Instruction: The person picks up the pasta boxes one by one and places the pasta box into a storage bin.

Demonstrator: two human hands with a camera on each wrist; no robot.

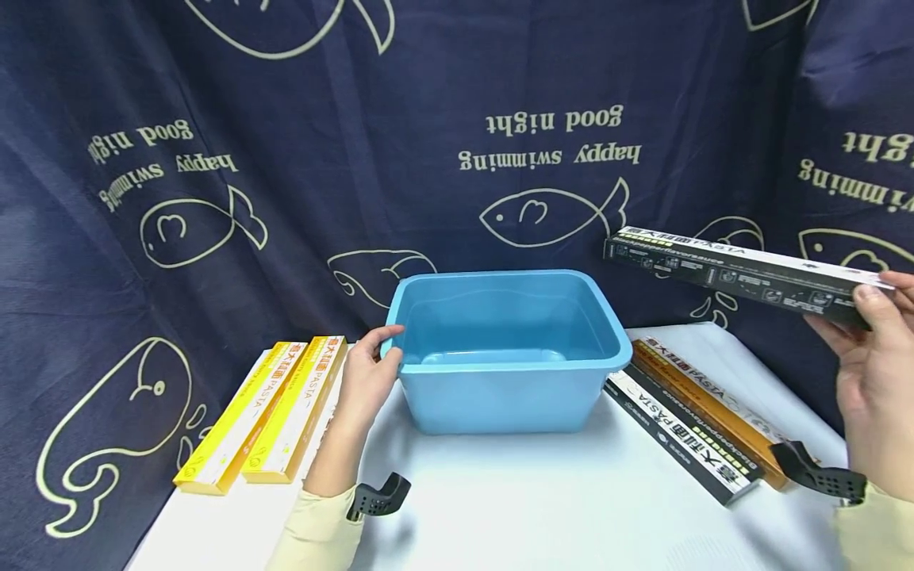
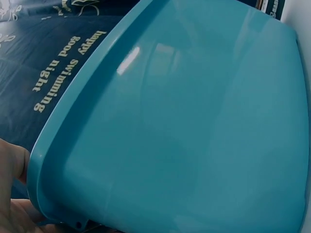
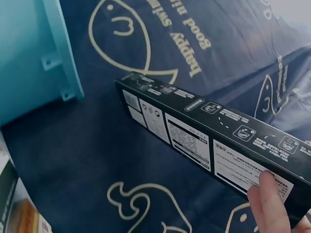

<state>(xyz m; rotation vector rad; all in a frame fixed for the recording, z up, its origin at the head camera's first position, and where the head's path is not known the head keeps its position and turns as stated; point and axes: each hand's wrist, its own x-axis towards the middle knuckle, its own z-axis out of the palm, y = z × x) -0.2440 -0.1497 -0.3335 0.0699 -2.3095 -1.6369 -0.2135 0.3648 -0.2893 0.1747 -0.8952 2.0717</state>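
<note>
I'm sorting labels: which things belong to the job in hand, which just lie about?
In the job: raised black box, gripped by right hand; blue tub, rim held by left hand.

Apparently lying about: two yellow boxes; second black box; orange box.

A blue tub (image 1: pixel 503 400) is set on the desk (image 1: pixel 543 507), upright and near the back edge. It is rectangular and glossy, open at the top, with a broad rolled rim, rounded corners and walls tapered towards the base. Its rim is gripped on the left side, near the front corner, by the left hand (image 1: pixel 367 377). A long, slim black box (image 1: pixel 743 277) is held raised, well clear of the desk, near the right back corner, by the right hand (image 1: pixel 874 357) at one end. Its free end is pointed towards the tub, apart from it. One long face is white with black lettering; others are printed with small diagrams and white label panels.
</note>
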